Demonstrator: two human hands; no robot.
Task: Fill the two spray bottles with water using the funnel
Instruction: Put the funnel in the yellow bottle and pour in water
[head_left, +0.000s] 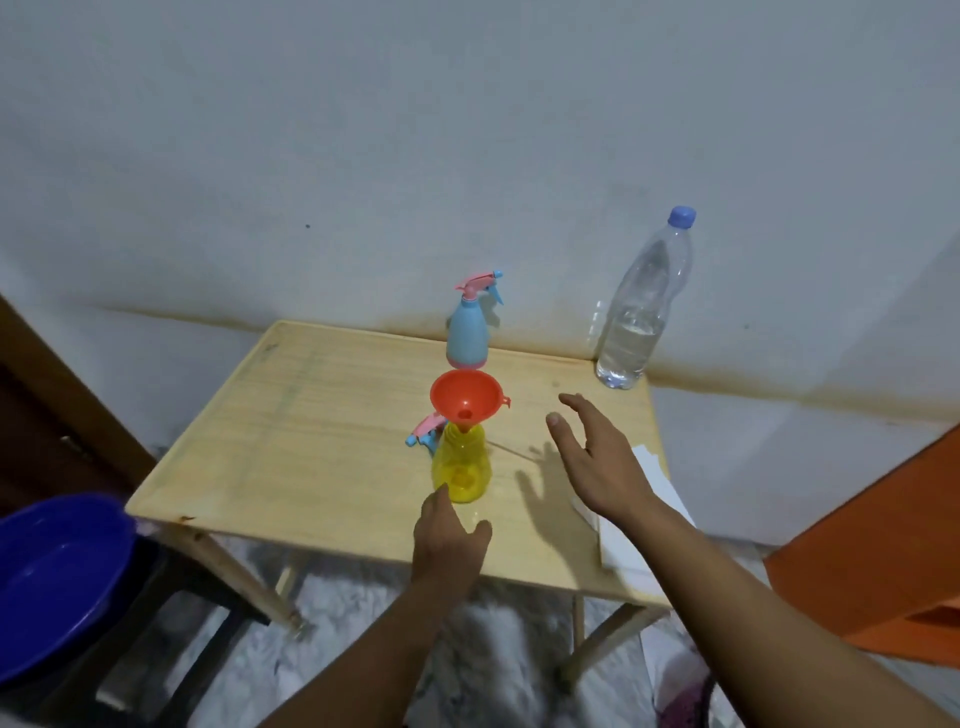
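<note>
Two bare forearms are reaching up from the bottom edge of the frame toward a small wooden folding table (322, 415) standing against a pale wall. Just below centre, the left hand (449, 540) is resting at the base of the yellow spray bottle (461, 465), its fingers loosely curved and its fingertips touching or nearly touching the bottle's lower wall; whether it is truly gripping cannot be told. To the right of centre, the right hand (592, 457) is hovering above the tabletop with fingers spread wide and holding nothing, casting a shadow on the wood beside the yellow bottle. An orange funnel (466, 397) is sitting upright in the yellow bottle's open neck, and a pink and blue trigger sprayer head (423, 434) is lying on the table just left of that neck. Behind the funnel, toward the far edge of the table, the blue spray bottle (467, 332) is standing upright with its trigger head on. At the upper right of the table a clear plastic water bottle (641, 306) with a blue cap is standing partly filled. White paper (628, 540) is lying at the table's right edge under the right forearm. A blue plastic basin (57, 577) is sitting at the lower left of the frame, and an orange surface (878, 561) is showing at the lower right.
</note>
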